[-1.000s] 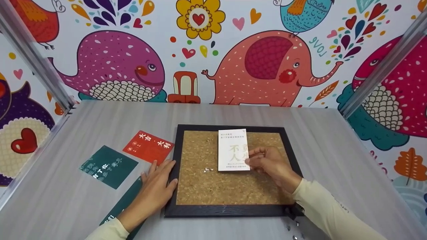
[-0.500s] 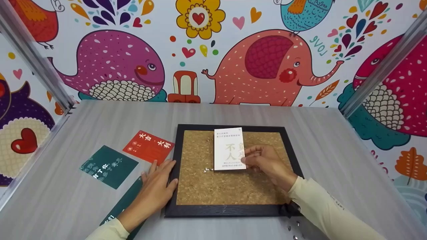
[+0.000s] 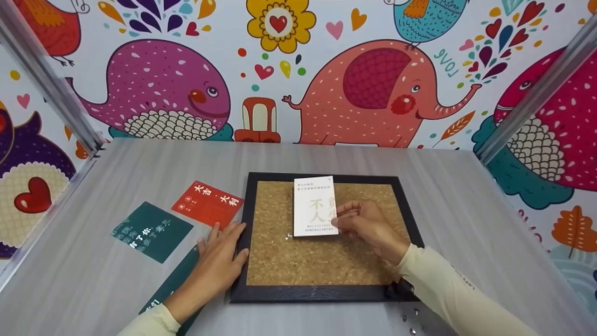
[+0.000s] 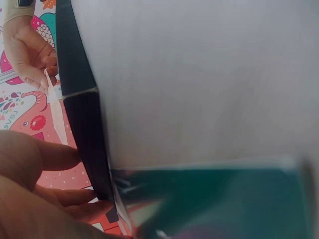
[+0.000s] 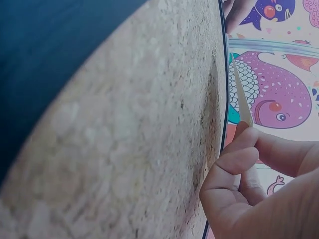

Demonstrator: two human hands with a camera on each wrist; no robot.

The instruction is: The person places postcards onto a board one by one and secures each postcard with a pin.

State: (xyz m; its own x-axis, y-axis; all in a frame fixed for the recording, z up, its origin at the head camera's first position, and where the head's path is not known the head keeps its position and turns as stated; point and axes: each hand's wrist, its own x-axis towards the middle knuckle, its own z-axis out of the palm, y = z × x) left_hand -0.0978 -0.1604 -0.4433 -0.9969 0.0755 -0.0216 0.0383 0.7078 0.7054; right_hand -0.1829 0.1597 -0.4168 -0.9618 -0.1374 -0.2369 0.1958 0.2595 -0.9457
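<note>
A black-framed cork board (image 3: 317, 266) lies on the grey table. My right hand (image 3: 371, 228) pinches a white card (image 3: 313, 210) with gold lettering by its right edge, close over the board's upper middle. In the right wrist view, the card (image 5: 242, 102) shows edge-on, tilted off the cork, between thumb and fingers. My left hand (image 3: 219, 256) rests against the left side of the frame with its fingers loosely extended. The left wrist view shows those fingers (image 4: 60, 155) along the black frame edge (image 4: 87, 129). A red card (image 3: 207, 204) lies just beyond their tips.
A green square card (image 3: 152, 232) lies at the left. Another green card (image 3: 172, 279) is partly under the left forearm. Small shiny pieces (image 3: 288, 237) sit on the cork below the white card. Several metal pins (image 3: 413, 331) lie near the front right. A cartoon-printed wall (image 3: 261, 74) stands behind.
My right hand has carried the white card a little to the left and slightly away from me over the cork. The left hand has stayed at the frame.
</note>
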